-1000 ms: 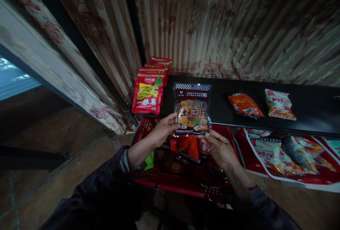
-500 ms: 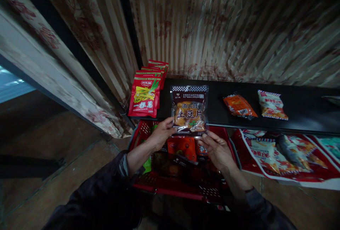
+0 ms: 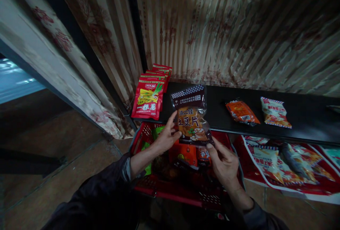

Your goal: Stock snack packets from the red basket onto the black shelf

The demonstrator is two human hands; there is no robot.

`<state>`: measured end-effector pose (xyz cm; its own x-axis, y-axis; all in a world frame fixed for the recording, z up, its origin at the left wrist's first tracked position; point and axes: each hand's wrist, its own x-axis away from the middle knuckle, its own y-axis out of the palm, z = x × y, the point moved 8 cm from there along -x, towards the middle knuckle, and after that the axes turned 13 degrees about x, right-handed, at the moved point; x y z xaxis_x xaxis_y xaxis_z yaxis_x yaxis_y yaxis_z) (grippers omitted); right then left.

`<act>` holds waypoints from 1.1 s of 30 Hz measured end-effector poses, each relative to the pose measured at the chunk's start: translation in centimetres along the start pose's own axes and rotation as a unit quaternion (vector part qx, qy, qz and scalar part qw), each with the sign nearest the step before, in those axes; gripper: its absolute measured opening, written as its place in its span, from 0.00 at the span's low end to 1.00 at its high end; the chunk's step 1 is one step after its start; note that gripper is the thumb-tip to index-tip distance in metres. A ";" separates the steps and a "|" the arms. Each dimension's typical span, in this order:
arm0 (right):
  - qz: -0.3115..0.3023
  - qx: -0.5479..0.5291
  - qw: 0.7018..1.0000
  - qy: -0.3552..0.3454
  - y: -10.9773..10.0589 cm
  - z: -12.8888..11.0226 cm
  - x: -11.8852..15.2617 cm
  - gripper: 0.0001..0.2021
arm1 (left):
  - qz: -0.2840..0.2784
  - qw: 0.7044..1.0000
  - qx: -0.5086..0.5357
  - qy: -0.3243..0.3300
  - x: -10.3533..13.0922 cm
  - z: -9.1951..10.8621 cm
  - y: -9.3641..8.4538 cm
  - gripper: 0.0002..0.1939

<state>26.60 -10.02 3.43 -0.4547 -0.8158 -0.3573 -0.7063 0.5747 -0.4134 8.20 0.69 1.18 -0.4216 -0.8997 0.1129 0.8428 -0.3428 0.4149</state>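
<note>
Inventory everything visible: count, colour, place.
Shelf: one, black, centre
Held packet: one, dark, centre
Red packets: several, red, shelf left
Orange packet: one, orange, on shelf
Snack bag: one, white and red, on shelf
Partial items: two, one teal, right
Basket: one, red, below shelf
Basket packets: several, orange, green, dark, inside
Bin: one, red, right of basket
Bin bags: several, mostly white, inside
Curtain: count unclear, beige, behind
Posts: at least two, black, left
Floor: one, brown, below
Surface: one, blue, left edge
Left hand: one, on packet
Right hand: one, on packet
</note>
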 end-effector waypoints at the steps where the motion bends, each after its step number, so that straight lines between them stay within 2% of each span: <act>1: 0.020 0.037 0.997 -0.071 -0.4 -1.3 0.2 0.12 | -0.010 1.000 0.010 0.001 0.1 0.1 0.2 0.49; 4: 0.046 0.120 0.958 -0.258 -0.5 -4.2 1.5 0.20 | -0.032 0.998 0.051 0.022 0.4 0.8 0.6 0.42; 7: 0.036 0.182 0.912 -0.366 0.2 -5.5 2.6 0.31 | -0.044 0.995 0.089 0.019 0.6 1.2 0.8 0.32; 11: 0.023 0.238 0.878 -0.414 1.0 -6.1 3.4 0.37 | -0.133 0.976 0.165 -0.055 1.2 1.0 2.1 0.29; 13: 0.024 0.261 0.870 -0.418 1.3 -6.3 3.6 0.37 | -0.183 0.958 0.206 -0.080 1.7 1.0 2.9 0.32; 15: 0.027 0.278 0.863 -0.422 1.6 -6.4 3.9 0.37 | -0.198 0.949 0.231 -0.085 2.1 0.9 3.2 0.36; 18: 0.013 0.287 0.857 -0.428 2.4 -6.1 4.3 0.36 | -0.163 0.956 0.230 -0.078 2.1 0.4 3.0 0.36; 24: -0.037 0.283 0.857 -0.430 4.4 -5.7 5.2 0.31 | -0.002 0.973 0.222 -0.067 1.1 -1.3 1.0 0.24; 28: -0.088 0.279 0.852 -0.435 5.4 -5.6 5.5 0.25 | 0.034 0.970 0.234 -0.061 0.6 -1.3 0.3 0.22; 30: -0.080 0.260 0.859 -0.434 5.0 -5.6 5.3 0.25 | 0.052 0.968 0.240 -0.055 0.4 -1.1 -0.2 0.22; 33: -0.008 0.234 0.890 -0.392 3.1 -5.1 3.9 0.25 | 0.063 0.967 0.242 -0.056 0.2 -1.0 -0.9 0.21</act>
<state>19.85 -11.76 5.04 0.2006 -0.6336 -0.7472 -0.3233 0.6772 -0.6610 7.71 0.55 -0.01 -0.3823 -0.8818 0.2762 0.6462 -0.0415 0.7620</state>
